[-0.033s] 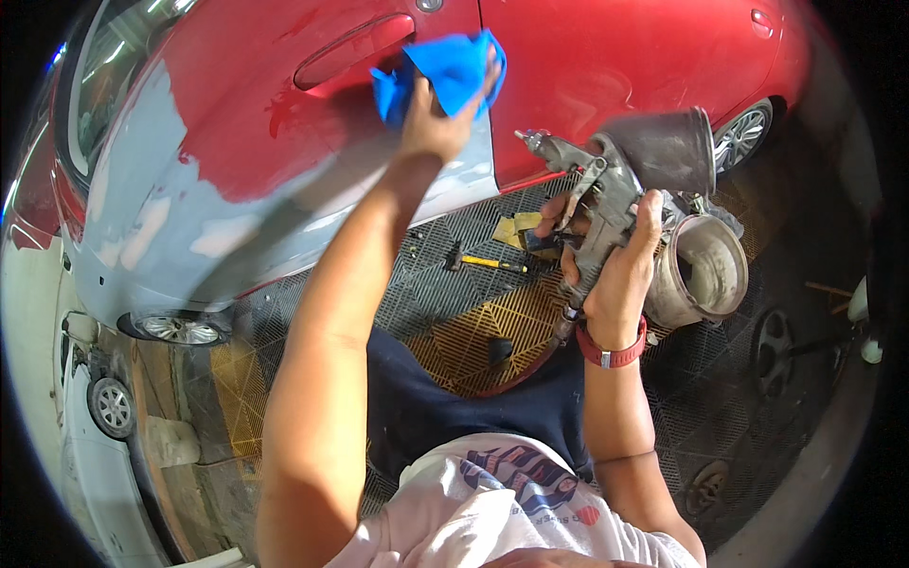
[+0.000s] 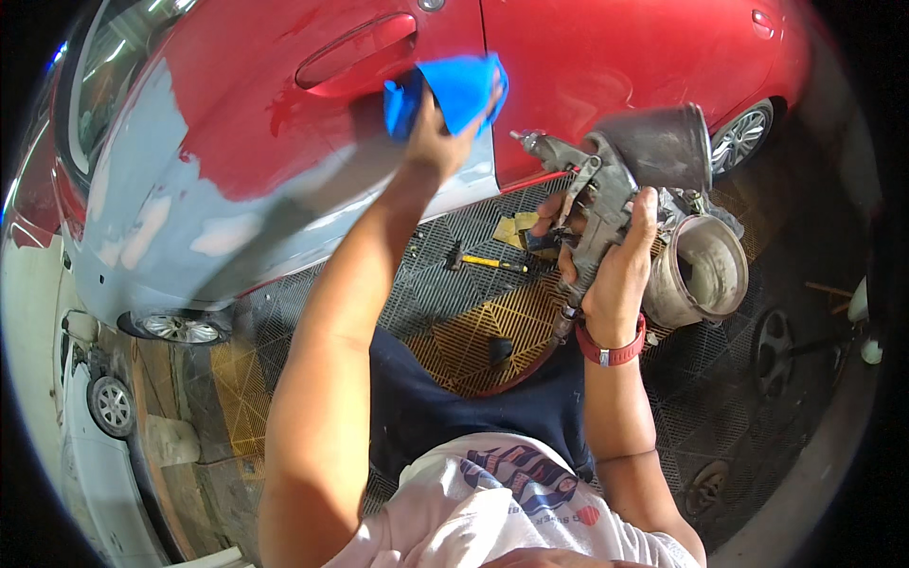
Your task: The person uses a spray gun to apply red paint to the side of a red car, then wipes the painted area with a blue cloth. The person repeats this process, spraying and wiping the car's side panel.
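My left hand (image 2: pixel 443 137) has its fingers wrapped over a blue cloth (image 2: pixel 459 87), which lies against the door of a red car (image 2: pixel 587 76). The cloth sits below and right of the door handle (image 2: pixel 365 52), close to the door seam. Grey primer-like patches (image 2: pixel 312 208) cover the lower and left part of the panel. My right hand (image 2: pixel 620 275), with a red wristband, grips a metal spray gun (image 2: pixel 597 204) by its handle. A dark paint cup (image 2: pixel 658 147) is on the gun, and its nozzle points up and left toward the car.
On the slatted floor mats (image 2: pixel 492 331) lie a yellow-handled hammer (image 2: pixel 488 261) and yellow sheets (image 2: pixel 511 230). A grimy bucket (image 2: pixel 668 275) stands right of my right wrist. A hose (image 2: pixel 525 377) runs from the gun past my legs. Another car (image 2: pixel 95 473) is at the far left.
My left hand and the blue cloth have shifted slightly right and down along the door panel. The spray gun in my right hand has moved only a touch left.
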### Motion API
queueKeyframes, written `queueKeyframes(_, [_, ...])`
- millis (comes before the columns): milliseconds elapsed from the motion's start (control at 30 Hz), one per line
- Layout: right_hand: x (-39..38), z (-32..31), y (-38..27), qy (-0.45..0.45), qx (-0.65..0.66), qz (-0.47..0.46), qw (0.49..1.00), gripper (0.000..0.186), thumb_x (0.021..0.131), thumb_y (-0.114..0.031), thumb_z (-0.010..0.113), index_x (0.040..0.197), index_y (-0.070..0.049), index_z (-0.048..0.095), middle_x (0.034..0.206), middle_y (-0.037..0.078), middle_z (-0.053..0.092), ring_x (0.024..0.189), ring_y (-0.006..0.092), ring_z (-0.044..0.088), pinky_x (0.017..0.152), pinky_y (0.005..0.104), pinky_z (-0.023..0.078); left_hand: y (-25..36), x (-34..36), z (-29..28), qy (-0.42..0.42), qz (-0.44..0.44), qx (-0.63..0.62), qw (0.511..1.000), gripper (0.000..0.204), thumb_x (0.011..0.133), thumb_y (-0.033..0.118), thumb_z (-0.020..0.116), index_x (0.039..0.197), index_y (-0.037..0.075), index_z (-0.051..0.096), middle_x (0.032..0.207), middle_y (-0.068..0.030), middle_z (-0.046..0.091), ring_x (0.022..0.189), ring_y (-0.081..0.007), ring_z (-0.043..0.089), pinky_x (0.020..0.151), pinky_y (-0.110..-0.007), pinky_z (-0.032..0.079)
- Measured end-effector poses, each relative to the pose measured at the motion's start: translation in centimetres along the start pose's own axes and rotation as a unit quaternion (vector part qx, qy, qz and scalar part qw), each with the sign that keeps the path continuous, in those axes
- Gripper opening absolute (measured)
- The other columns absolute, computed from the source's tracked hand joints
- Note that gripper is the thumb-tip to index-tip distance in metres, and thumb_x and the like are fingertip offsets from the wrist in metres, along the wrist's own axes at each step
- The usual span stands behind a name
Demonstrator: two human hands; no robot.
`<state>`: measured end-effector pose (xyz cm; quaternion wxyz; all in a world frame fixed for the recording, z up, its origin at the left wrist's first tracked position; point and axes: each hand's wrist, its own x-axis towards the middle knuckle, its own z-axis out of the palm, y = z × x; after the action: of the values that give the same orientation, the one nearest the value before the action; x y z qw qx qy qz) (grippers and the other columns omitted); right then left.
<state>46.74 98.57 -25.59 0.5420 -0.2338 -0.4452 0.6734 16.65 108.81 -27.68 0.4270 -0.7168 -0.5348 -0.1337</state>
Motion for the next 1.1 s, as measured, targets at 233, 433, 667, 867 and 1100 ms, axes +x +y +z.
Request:
queueKeyframes(233, [0.3,1.2,0.5,-0.084,-0.049,-0.010,0.995,0.078,0.120,-0.058,0.023,0.125,0.004,0.071,0.096,0.014,0.078,0.080,0.0184,0.075,0.044,0.0247,0.046,-0.6,-8.3,-0.4,0.001,-0.132,-0.200,0.971,0.063,0.090,0.005,0.068,0.153,0.007,0.062,0.146,-0.0162,0.070,0.130,-0.0354,0.067,0.113,-0.052,0.049])
queueKeyframes(433, [1.4,3.2,1.5,-0.104,-0.044,-0.006,0.994,0.081,0.119,-0.059,0.022,0.125,0.005,0.072,0.094,0.014,0.078,0.075,0.0164,0.073,0.044,0.0248,0.044,-3.5,-2.2,-4.7,0.168,-0.189,0.033,0.967,0.067,0.085,-0.004,0.062,0.150,0.009,0.068,0.153,-0.0137,0.066,0.110,-0.0388,0.070,0.100,-0.050,0.054])
queueKeyframes(667, [2.7,7.7,1.0,-0.152,-0.083,0.011,0.985,0.082,0.118,-0.060,0.023,0.123,0.006,0.073,0.088,0.012,0.077,0.054,0.0122,0.061,0.042,0.0247,0.040,-7.4,-7.4,-5.2,0.052,-0.214,0.027,0.975,0.070,0.085,-0.004,0.062,0.153,0.014,0.067,0.165,-0.0080,0.058,0.124,-0.0339,0.071,0.102,-0.052,0.055])
queueKeyframes(867, [8.8,11.5,0.9,-0.148,-0.182,-0.025,0.972,0.079,0.117,-0.060,0.027,0.114,0.002,0.076,0.080,0.013,0.076,0.046,0.0151,0.055,0.041,0.0280,0.039,-13.2,-10.4,-11.8,0.062,-0.056,0.043,0.996,0.053,0.090,0.003,0.071,0.141,0.019,0.075,0.144,-0.0082,0.073,0.118,-0.0328,0.072,0.093,-0.048,0.060])
queueKeyframes(1100, [11.6,11.6,-0.7,-0.070,-0.163,-0.064,0.982,0.078,0.116,-0.060,0.027,0.121,-0.001,0.078,0.083,0.014,0.079,0.060,0.0158,0.066,0.044,0.0292,0.042,-17.0,-11.1,-14.8,0.055,-0.151,0.099,0.982,0.064,0.089,-0.004,0.067,0.147,0.023,0.071,0.155,-0.0054,0.063,0.133,-0.0350,0.067,0.107,-0.050,0.058])
